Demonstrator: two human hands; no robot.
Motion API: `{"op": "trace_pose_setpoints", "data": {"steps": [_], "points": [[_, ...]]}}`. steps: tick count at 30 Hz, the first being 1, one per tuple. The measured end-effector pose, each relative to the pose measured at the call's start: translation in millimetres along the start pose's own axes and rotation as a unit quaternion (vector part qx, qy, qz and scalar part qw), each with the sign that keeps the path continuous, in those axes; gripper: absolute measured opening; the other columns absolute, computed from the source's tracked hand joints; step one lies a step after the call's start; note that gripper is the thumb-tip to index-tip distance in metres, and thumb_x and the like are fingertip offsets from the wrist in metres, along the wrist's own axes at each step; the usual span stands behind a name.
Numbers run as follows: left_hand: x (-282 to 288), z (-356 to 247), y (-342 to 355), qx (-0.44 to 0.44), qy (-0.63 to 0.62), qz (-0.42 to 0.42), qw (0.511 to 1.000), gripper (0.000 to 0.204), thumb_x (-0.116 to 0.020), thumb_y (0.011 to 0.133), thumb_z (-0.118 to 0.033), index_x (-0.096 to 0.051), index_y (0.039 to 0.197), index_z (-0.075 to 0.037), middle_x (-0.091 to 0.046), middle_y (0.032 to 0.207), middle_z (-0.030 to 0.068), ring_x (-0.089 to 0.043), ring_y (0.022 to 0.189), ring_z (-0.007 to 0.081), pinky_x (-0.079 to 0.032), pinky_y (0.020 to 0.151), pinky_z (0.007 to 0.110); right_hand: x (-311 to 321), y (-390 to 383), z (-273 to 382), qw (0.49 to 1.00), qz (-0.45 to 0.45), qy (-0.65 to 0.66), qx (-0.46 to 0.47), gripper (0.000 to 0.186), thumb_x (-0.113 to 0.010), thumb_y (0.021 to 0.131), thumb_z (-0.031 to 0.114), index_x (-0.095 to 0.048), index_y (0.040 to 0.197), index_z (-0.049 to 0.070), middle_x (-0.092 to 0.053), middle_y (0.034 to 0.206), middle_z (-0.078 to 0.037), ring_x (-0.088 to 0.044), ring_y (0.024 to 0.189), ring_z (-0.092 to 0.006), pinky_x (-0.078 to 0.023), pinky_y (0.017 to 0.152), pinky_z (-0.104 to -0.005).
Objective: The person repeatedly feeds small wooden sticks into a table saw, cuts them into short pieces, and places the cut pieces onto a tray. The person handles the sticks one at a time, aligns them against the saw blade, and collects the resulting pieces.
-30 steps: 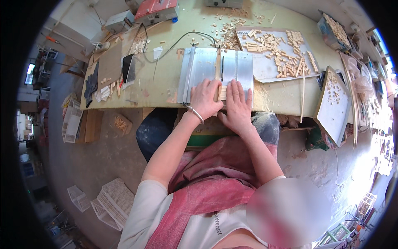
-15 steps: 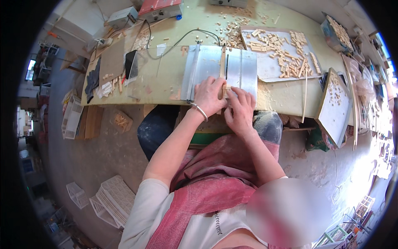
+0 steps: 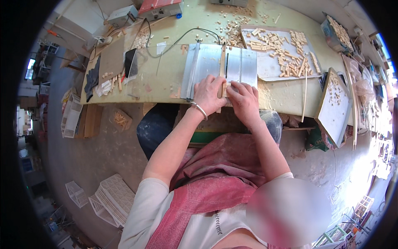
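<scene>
A small pale wooden block (image 3: 226, 87) lies at the near part of a silver metal saw table (image 3: 241, 62), in line with its narrow dark slot. My left hand (image 3: 208, 93), with a bangle at the wrist, is closed around the block's left side, its fingers against a long wooden strip (image 3: 222, 62) that runs along the table. From the right, my right hand (image 3: 244, 99) pinches the same block with bent fingers. The fingers partly cover the block's lower end.
A shallow tray (image 3: 269, 71) of wooden pieces stands to the right, with small offcuts (image 3: 232, 33) scattered behind. A tilted tray (image 3: 333, 103) leans at the table's right edge. On the left lie a phone (image 3: 131, 62) and a dark glove (image 3: 92, 81). A black cable (image 3: 178, 39) crosses behind.
My right hand has shifted slightly right and its fingers have bent more closely over the block's near side. The left hand has stayed almost in place.
</scene>
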State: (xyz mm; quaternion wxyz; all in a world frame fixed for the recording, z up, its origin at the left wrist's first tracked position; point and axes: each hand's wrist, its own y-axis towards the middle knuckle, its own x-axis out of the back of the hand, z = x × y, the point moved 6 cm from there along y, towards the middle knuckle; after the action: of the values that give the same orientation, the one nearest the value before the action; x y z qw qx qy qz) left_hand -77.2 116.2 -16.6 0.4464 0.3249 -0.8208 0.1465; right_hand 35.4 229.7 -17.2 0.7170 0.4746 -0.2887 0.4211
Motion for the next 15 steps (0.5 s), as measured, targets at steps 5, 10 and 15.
{"op": "trace_pose_setpoints", "data": {"steps": [5,10,15], "points": [[-0.6,0.2,-0.5,-0.002,-0.005,-0.01,1.0,0.053,-0.079,0.075,-0.022,-0.064,0.125,-0.017,-0.061,0.12,0.0078,-0.063,0.117,0.0317,-0.045,0.098,0.049,-1.3,1.6,-4.2,0.999,0.002,0.035,0.003,0.029,-0.076,0.093,0.013,-0.077,0.122,0.01,-0.073,0.133,-0.008,-0.066,0.122,-0.0296,-0.045,0.107,-0.0452],[-3.5,13.5,0.4,-0.011,-0.086,-0.033,0.996,0.047,-0.079,0.076,-0.014,-0.066,0.121,-0.009,-0.064,0.111,0.0081,-0.068,0.096,0.0252,-0.056,0.088,0.04,1.4,2.6,-7.6,0.997,-0.015,0.071,0.014,0.03,-0.077,0.091,0.012,-0.076,0.121,0.007,-0.074,0.132,-0.008,-0.067,0.121,-0.0287,-0.046,0.107,-0.0446],[1.2,20.3,9.0,0.033,-0.186,0.039,0.981,0.043,-0.082,0.078,-0.018,-0.068,0.118,-0.008,-0.068,0.107,0.0106,-0.071,0.088,0.0252,-0.06,0.081,0.038,5.3,7.4,-0.3,0.999,0.01,0.004,0.044,0.029,-0.076,0.089,0.011,-0.074,0.119,0.007,-0.074,0.13,-0.008,-0.067,0.119,-0.0283,-0.046,0.107,-0.0453]]}}
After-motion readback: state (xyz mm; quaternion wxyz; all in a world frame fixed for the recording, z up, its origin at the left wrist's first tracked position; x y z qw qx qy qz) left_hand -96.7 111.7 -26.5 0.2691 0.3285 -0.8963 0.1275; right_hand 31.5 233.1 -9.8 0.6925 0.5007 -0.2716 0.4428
